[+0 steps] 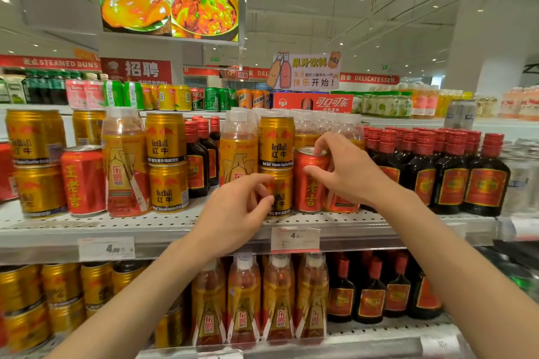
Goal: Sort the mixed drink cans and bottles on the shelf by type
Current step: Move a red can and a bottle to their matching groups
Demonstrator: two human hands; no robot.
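Perforated shelf [140, 224] carries mixed stock: dark bottles [455, 175] with red caps at right, gold cans [166, 137] reading "RedBull 红牛" stacked two high, orange 东鹏 bottles [124, 166], red cans. Price tag [294, 237] reads "4". Right hand [347, 172] grips a red can [309, 183] marked "老吉" standing mid-shelf, fingers curled over its top. Left hand [236, 213]: fingers loosely curled at the lower RedBull can [280, 192]; contact unclear.

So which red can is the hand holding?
The red can right of the stacked gold cans; the right hand grips it. The other red can stands untouched.
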